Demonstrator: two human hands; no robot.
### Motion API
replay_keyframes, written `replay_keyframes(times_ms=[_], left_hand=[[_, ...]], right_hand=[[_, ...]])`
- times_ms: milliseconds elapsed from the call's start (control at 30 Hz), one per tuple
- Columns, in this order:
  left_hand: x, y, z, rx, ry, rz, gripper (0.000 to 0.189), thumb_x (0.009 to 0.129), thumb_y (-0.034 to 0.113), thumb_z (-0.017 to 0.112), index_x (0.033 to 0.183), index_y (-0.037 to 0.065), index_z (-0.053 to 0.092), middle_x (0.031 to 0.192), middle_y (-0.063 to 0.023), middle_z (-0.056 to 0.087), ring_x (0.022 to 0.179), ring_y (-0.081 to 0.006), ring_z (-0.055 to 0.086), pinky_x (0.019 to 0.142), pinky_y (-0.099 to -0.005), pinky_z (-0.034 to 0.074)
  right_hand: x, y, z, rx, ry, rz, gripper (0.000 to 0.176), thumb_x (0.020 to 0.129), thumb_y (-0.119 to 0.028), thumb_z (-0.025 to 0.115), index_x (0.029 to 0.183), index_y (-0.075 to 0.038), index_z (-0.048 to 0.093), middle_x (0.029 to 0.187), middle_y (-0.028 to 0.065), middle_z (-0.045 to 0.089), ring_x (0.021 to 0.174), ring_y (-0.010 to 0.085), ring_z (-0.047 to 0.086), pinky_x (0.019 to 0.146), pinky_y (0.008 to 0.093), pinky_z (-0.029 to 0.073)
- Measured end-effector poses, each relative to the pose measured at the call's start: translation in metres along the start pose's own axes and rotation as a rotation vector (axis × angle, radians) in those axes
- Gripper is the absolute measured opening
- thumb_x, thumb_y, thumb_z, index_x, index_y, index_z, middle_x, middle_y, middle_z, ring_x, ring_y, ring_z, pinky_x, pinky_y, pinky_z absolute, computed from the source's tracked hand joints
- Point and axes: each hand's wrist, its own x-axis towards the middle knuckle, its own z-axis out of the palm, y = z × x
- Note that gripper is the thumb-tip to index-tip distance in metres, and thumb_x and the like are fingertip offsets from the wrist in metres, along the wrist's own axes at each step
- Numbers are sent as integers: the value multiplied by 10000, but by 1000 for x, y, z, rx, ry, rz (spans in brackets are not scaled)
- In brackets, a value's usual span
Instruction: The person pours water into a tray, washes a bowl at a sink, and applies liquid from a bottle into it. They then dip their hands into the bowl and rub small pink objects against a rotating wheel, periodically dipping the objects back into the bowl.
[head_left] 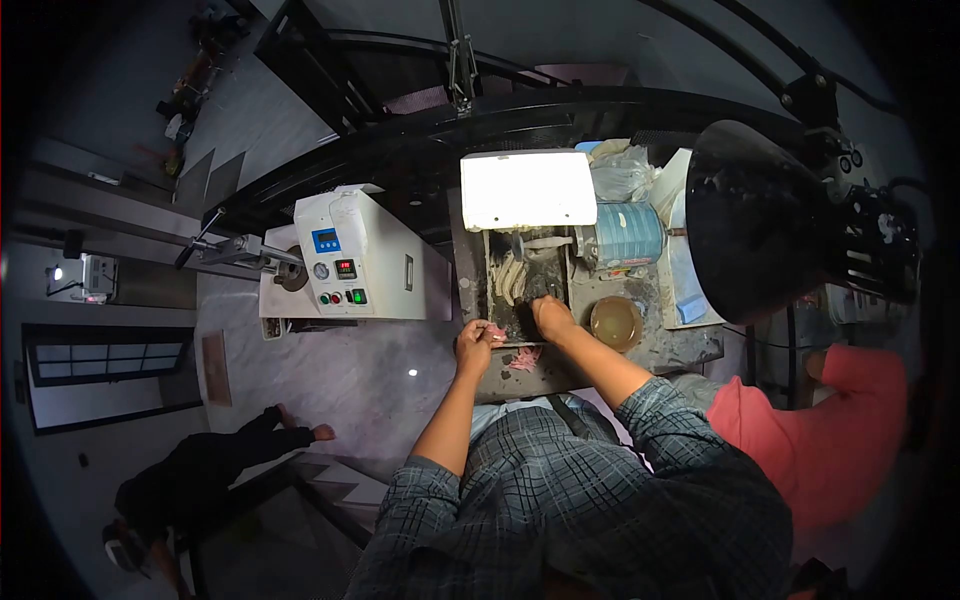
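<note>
A small pink piece (497, 332) is pinched by the left hand (473, 346) at the near-left corner of the dark tray (545, 277), left of the right hand (553, 318), whose curled fingers' contents, like the piece's long axis, cannot be told.

Faintly shiny lamp shade (750, 225), matt cloth shirt (570, 490)
Crinkled, glossy plastic bag (622, 175); smooth machine casing (385, 255); rough, stained bench (680, 345); dull tray (512, 320).

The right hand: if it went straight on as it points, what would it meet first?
Probably the pale strands in the dark tray, lying just ahead and to the left of the right hand; depth is hard to judge from this one view.
</note>
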Motion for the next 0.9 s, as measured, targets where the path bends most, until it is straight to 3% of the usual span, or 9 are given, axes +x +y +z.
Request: replay_keyframes(times_ms=[67,133,233,367,600,700,800,867,900], left_hand=[[2,1,0,-3,-5,-2,102,932,63,517,974,-29,526,877,-139,632,788,-236,663,683,-295,558],[1,2,0,-5,-6,-17,103,933,65,516,972,-30,527,873,-143,633,787,-239,663,690,-299,560],[-2,6,2,2,5,-19,102,935,66,514,975,-27,528,875,-144,634,788,-238,663,695,-300,561],[-3,8,2,17,2,-35,102,936,68,512,979,-23,528,879,-139,632,793,-234,662,697,-296,561],[-4,9,2,2,3,-34,91,937,59,506,981,-19,525,888,-126,624,794,-225,662,692,-287,557],[-3,9,2,-11,0,-36,86,936,56,506,974,-17,528,886,-124,627,789,-223,662,690,-286,555],[-4,8,2,-6,-5,-25,84,934,59,509,961,-16,533,873,-121,632,780,-220,661,687,-283,553],[-3,6,2,-7,-7,-21,83,933,61,510,954,-16,535,866,-119,634,775,-219,660,685,-282,552],[-2,6,2,-7,-9,-18,82,932,60,513,950,-16,536,860,-119,634,773,-218,660,683,-281,552]], right_hand=[[6,8,-1,15,26,19,190,763,-69,554,900,33,635,965,272,621,887,391,630,807,421,502],[11,15,-10,281,111,28,342,682,-34,632,1014,49,615,971,282,620,913,398,619,829,427,493],[14,13,-24,301,210,22,435,661,-3,629,1090,54,586,963,288,618,941,391,613,838,422,490],[23,31,-11,225,95,9,513,655,9,626,1162,21,547,987,303,605,983,424,574,853,415,479],[21,32,-13,387,67,162,477,620,27,629,1095,-20,630,977,301,609,974,414,582,859,401,482],[22,33,-13,292,218,43,443,609,47,609,1052,60,626,803,292,626,821,372,651,718,387,521],[23,30,-16,234,229,43,457,610,23,629,1065,50,624,843,303,622,878,379,640,762,397,513],[24,25,-23,221,67,61,549,638,-36,644,1170,62,553,1055,333,577,1044,412,567,888,404,469],[23,20,-24,221,69,60,549,638,-36,644,1170,62,553,1055,333,577,1044,412,567,888,404,469]])
